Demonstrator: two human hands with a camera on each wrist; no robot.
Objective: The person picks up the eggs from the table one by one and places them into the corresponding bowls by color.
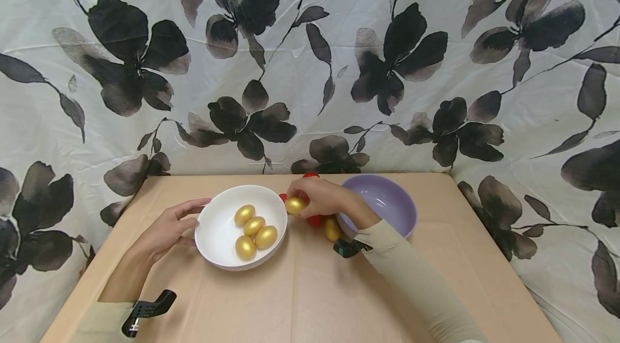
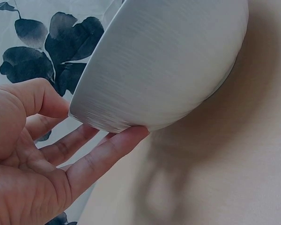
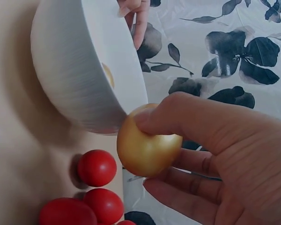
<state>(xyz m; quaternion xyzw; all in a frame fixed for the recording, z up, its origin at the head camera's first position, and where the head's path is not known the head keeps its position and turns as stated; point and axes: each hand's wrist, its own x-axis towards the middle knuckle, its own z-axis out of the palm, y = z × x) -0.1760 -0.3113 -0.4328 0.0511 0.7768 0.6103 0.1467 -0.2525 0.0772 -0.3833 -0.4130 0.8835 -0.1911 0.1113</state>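
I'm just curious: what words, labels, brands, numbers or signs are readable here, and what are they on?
There is no readable text.
Black wrist devices: any markings are too small to read.
White bowl, purple bowl, gold eggs, red balls: no lettering visible.
Cloth backdrop: flowers and leaves only.

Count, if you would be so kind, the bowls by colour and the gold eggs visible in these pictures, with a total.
White bowl: 1
Purple bowl: 1
Gold eggs in view: 6 (4 in the white bowl, 1 in the right hand, 1 near the purple bowl)
Total: 8
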